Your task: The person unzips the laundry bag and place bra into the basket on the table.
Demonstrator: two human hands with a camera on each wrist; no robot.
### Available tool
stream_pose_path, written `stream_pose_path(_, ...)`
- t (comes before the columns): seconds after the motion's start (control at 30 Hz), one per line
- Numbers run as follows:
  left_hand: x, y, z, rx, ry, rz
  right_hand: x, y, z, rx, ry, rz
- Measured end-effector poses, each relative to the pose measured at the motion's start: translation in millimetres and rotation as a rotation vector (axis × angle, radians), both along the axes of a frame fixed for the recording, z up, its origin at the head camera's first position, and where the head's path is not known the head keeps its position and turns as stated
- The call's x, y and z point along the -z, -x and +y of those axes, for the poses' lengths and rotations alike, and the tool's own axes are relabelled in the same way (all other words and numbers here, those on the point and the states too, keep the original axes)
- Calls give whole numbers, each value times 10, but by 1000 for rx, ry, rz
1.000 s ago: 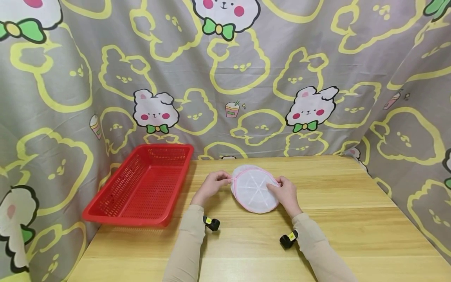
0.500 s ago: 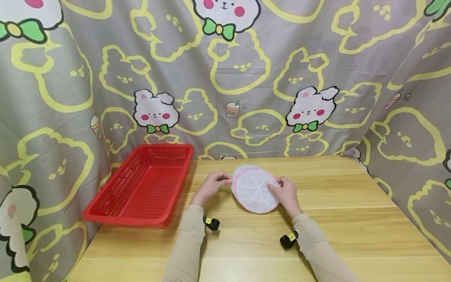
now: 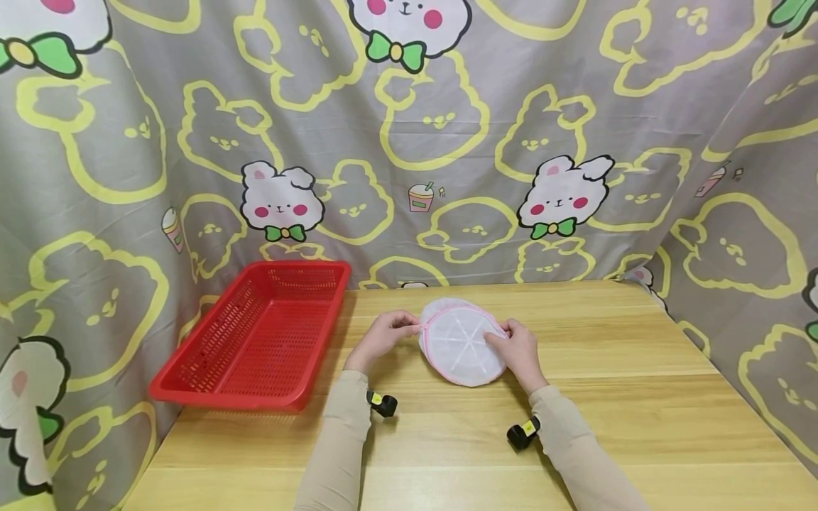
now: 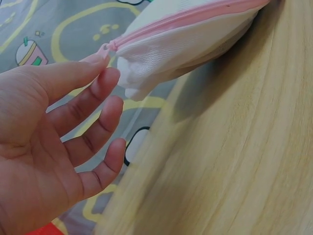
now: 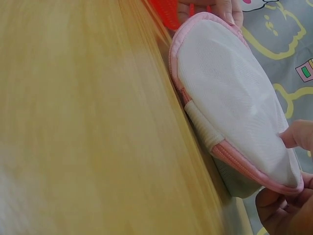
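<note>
A round white mesh laundry bag (image 3: 465,346) with a pink zipper round its edge is held at the middle of the table, its face tilted toward the head camera. My left hand (image 3: 388,335) pinches the pink zipper pull (image 4: 108,48) at the bag's left side between thumb and index finger; the other fingers are spread and loosely bent. On the opposite edge, my right hand (image 3: 517,350) grips the bag, thumb on the mesh face and fingers behind the rim. In the right wrist view a pale fabric tab (image 5: 204,125) covers part of the zipper.
A red perforated plastic basket (image 3: 313,355) stands at the left of the wooden table (image 3: 639,397). Grey curtain (image 3: 358,128) with cartoon bears hangs behind and along both sides. A small black camera (image 3: 383,405) is strapped to each wrist.
</note>
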State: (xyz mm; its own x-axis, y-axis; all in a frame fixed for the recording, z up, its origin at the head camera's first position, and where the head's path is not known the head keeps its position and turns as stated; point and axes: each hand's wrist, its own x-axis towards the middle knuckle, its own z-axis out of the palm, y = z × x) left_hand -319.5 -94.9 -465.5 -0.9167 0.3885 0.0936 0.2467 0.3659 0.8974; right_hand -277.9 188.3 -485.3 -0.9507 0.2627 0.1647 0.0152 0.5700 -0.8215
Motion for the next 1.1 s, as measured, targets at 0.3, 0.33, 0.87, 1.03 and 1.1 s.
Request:
stream_pose_path(0.3,-19,-12,-14,18,-2,-13,-6,-1,-4,-4,-5,-6)
stream_pose_path(0.33,-21,-13,-15,19,-1,-14,-5,-1,-2,-5,-4,-6)
stream_pose_path(0.87,-18,-5,-1,32,-20,-26,8,-29,-9,-8,-12,15)
stream_pose_path(1.03,-12,-7,19,24,-6,-1,5,-24,-2,0,-19,10)
stream_pose_path(1.1,-10,-11,22,16,0,10,-6,-19,-4,-1,-15,12)
